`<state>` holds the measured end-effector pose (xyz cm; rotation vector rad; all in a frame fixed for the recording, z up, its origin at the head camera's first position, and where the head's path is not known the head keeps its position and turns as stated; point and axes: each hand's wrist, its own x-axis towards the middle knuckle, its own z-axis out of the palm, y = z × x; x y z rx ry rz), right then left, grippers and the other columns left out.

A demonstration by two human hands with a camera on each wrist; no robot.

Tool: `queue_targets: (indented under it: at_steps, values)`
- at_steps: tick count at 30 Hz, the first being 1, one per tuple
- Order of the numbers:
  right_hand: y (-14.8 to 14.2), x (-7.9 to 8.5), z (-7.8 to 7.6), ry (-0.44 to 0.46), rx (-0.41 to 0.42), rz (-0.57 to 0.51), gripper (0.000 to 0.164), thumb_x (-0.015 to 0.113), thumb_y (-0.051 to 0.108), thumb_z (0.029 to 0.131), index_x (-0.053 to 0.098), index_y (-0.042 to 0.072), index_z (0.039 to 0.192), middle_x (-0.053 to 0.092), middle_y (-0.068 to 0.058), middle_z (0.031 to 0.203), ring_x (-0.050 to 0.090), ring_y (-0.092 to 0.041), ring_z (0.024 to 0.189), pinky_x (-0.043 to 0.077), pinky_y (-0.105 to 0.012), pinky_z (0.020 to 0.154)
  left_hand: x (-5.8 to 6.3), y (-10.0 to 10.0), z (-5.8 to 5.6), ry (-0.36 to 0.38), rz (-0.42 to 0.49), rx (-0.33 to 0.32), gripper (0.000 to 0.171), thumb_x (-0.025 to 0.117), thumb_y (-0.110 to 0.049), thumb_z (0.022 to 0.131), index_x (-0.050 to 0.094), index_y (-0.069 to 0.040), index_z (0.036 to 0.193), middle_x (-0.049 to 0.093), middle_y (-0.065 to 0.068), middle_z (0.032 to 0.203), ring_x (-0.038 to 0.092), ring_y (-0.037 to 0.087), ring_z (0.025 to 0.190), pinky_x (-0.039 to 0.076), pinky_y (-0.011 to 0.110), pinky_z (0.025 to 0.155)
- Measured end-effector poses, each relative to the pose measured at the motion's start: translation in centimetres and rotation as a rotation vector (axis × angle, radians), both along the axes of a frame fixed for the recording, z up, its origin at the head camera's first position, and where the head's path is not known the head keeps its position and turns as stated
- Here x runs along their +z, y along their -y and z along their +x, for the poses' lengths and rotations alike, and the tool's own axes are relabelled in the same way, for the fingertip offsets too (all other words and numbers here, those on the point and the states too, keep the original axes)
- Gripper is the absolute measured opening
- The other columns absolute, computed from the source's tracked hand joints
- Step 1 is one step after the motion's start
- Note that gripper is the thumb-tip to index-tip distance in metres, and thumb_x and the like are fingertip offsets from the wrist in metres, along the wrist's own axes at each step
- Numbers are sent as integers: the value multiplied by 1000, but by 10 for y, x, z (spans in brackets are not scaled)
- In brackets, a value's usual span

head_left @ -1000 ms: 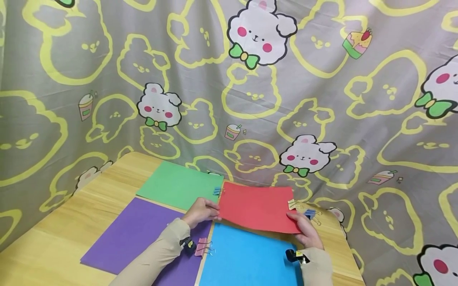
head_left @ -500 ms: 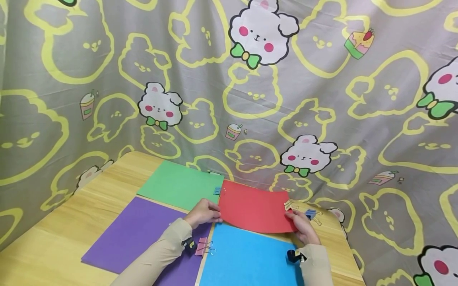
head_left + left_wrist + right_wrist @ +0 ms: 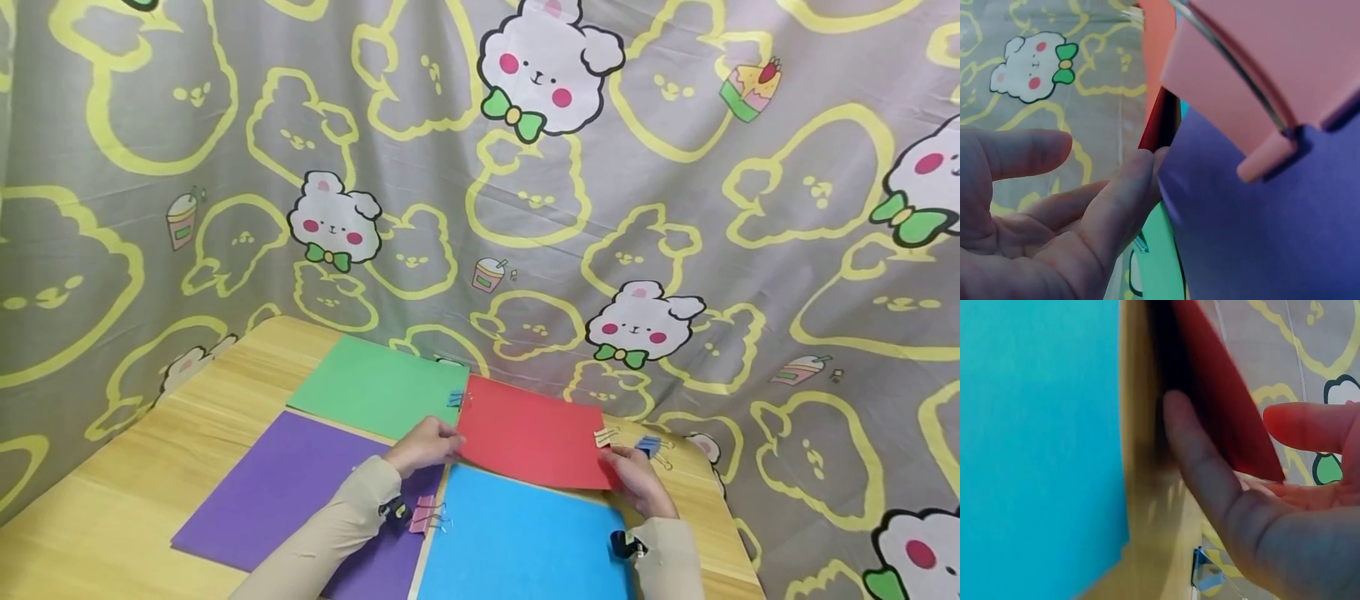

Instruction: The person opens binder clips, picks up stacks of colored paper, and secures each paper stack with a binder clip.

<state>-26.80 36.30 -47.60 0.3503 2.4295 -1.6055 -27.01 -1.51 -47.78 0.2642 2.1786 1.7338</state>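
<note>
A red sheet of paper (image 3: pixel 536 429) lies at the back right, its near edge bowed up slightly. My right hand (image 3: pixel 637 481) holds its near right corner; in the right wrist view one finger reaches beneath the sheet and the thumb is at its edge. My left hand (image 3: pixel 425 444) is at the sheet's left edge, fingertips touching it, thumb spread away in the left wrist view. A yellow binder clip (image 3: pixel 603 437) sits on the sheet's right edge, just above my right fingers. A pink binder clip (image 3: pixel 423 515) grips the purple sheet's right edge near my left wrist.
A green sheet (image 3: pixel 378 385) with a blue binder clip (image 3: pixel 455 398) lies back left. Purple (image 3: pixel 292 483) and blue sheets (image 3: pixel 517 542) lie in front. Another blue binder clip (image 3: pixel 648 447) stands right of the red sheet. A patterned curtain (image 3: pixel 420 192) hangs behind the wooden table (image 3: pixel 82 517).
The red sheet's right side has shifted left and lowered, and the sheet lies flatter. The yellow clip moved along with it. My left hand has barely moved.
</note>
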Motion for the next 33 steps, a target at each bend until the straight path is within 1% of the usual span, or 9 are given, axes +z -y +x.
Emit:
queue_targets:
  at_steps: [3,8,10,15,21,24,27,29,33]
  values:
    - [0,3,4,-6,22,29,57,40,22,106,26,-17,146,37,-34,144,52,-33,121,55,-44,99,-1,1,1,-6,-21,-1,39,57,-16,99,59,12,125,64,26,123,68,33,108,59,40,91]
    - [0,8,9,2,8,69,56,42,24,106,32,-16,144,52,-26,123,56,-19,96,58,-29,77,4,5,5,-34,-106,-17,46,58,-25,99,58,8,130,66,19,119,68,28,101,59,41,88]
    - [0,10,11,5,12,76,58,43,25,106,29,-17,144,53,-29,122,59,-25,98,58,-32,78,9,8,7,-52,-140,-25,49,58,-30,99,56,5,134,66,18,123,65,29,107,56,45,93]
    - [-1,17,18,4,41,120,68,42,28,106,18,-21,145,42,-42,140,55,-45,124,57,-47,93,26,14,14,-87,-181,-44,54,57,-38,99,53,-2,139,56,15,142,53,36,130,47,55,106]
    - [-8,29,25,-35,39,209,62,45,27,105,28,-17,145,51,-36,136,66,-36,112,60,-41,86,38,17,18,-211,-254,-72,47,58,-33,99,57,-4,136,60,14,136,62,31,120,54,45,97]
    - [-18,36,28,-86,-24,175,55,47,24,104,36,-12,144,64,-25,126,70,-17,99,60,-33,82,43,16,17,-319,-307,-112,42,59,-26,99,59,-1,133,64,16,130,65,30,113,57,43,90]
    - [-32,39,29,-149,-139,103,49,47,23,104,41,-9,141,74,-1,102,68,-2,86,59,-24,78,47,12,17,-396,-368,-154,40,59,-21,99,59,0,132,64,18,129,64,32,113,57,44,91]
    - [-42,40,29,-188,-221,50,47,48,23,104,43,-9,139,70,15,87,66,3,79,59,-21,75,48,8,19,-446,-432,-173,39,60,-19,98,59,1,131,64,19,129,63,33,115,56,45,93]
    - [-57,36,29,-230,-357,8,43,47,23,104,48,-7,135,65,23,71,65,5,71,60,-19,71,42,-3,26,-513,-604,-197,40,65,-19,95,61,2,129,65,17,123,65,34,105,55,42,93]
